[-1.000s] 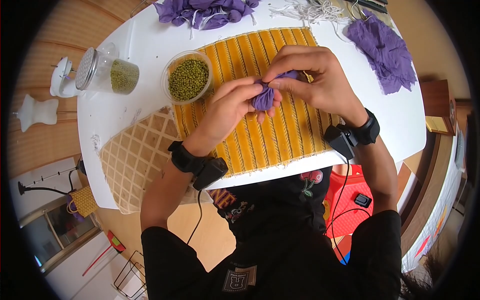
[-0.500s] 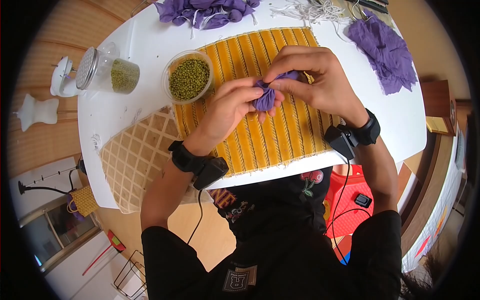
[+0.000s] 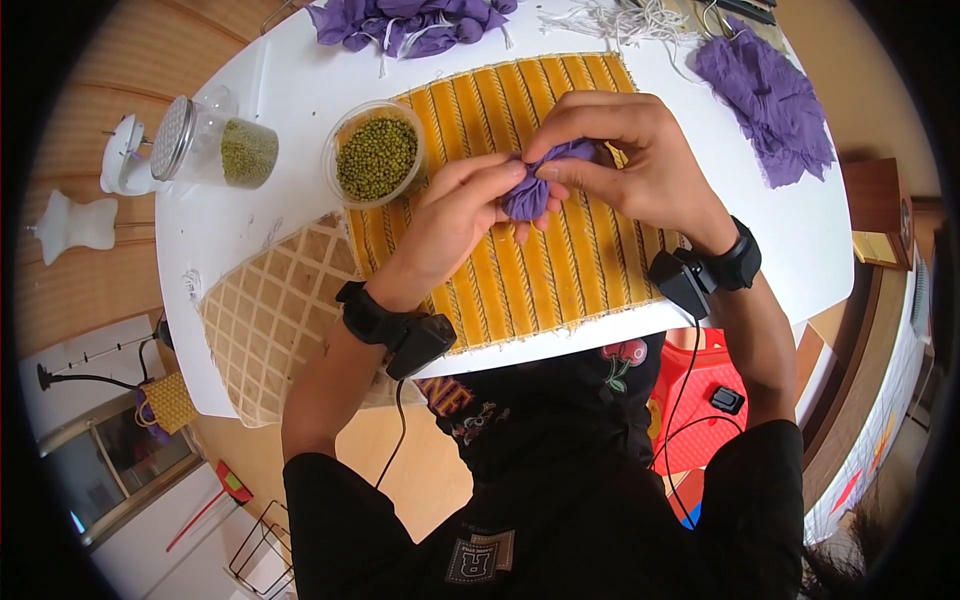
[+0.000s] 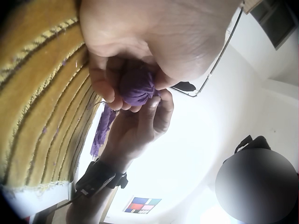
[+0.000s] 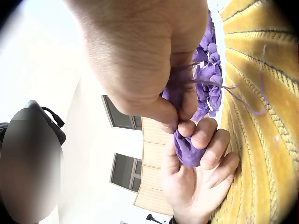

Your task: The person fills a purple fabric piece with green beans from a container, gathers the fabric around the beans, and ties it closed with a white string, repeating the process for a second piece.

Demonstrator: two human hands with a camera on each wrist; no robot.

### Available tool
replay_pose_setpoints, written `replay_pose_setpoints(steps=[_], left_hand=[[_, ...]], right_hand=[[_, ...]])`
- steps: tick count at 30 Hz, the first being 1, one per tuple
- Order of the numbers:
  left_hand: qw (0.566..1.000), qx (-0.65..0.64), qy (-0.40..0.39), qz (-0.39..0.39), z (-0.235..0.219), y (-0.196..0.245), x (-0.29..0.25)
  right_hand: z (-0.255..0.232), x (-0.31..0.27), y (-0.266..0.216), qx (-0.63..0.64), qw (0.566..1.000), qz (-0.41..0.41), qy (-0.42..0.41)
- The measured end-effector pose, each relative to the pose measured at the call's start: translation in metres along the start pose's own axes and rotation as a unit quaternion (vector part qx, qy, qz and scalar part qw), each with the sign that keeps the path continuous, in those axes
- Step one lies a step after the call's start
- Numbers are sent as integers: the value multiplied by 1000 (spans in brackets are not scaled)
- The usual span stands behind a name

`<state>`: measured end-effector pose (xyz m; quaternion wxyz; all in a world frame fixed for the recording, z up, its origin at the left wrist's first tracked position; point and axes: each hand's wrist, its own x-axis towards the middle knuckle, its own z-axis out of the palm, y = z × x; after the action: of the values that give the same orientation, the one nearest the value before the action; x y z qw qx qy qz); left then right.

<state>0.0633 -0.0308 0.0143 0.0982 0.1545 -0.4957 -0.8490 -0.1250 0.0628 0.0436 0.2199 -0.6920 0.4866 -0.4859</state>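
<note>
A small rounded purple cloth bundle [image 3: 526,202] is held between both hands over the yellow striped mat. My left hand [image 3: 452,218] grips its round, pleated end, fingers curled about it, as the bundle [image 5: 188,151] shows in the right wrist view. Thumb and fingers of my right hand [image 3: 640,165] pinch the gathered neck of the cloth, right beside the left thumb. Loose cloth runs from that pinch into the right palm, with frayed threads [image 5: 229,87] trailing out. In the left wrist view the bundle [image 4: 137,87] looks full and taut; its contents are hidden.
Left of the mat [image 3: 480,290] stands a clear tub [image 3: 328,180] of green beans, with a lidded jar [image 3: 205,150] lying beyond. Tied purple bundles [image 3: 415,25] and white strings [image 3: 640,25] lie at the back. Purple cloth [image 3: 765,105] is piled at right.
The right thumb and fingers have shifted slightly at the cloth's neck, and more of the gathered cloth shows beneath them. Both arms stay in place.
</note>
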Motion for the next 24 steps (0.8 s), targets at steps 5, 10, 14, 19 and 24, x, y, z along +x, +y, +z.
replay_pose_setpoints(steps=[5,10,14,19,24], left_hand=[[999,42,-5,7,-2,-2,0],[996,82,-16,20,-2,-2,0],[995,87,-11,49,-2,-7,2],[992,106,-29,56,-2,-7,2],[999,18,-16,23,4,0,1]], right_hand=[[1,-1,2,4,1000,0,0],[1,1,0,-9,1000,-3,-3],[0,1,2,-17,999,-20,-33],[0,0,1,-17,999,9,-30],[-2,-1,5,-20,999,37,-10]])
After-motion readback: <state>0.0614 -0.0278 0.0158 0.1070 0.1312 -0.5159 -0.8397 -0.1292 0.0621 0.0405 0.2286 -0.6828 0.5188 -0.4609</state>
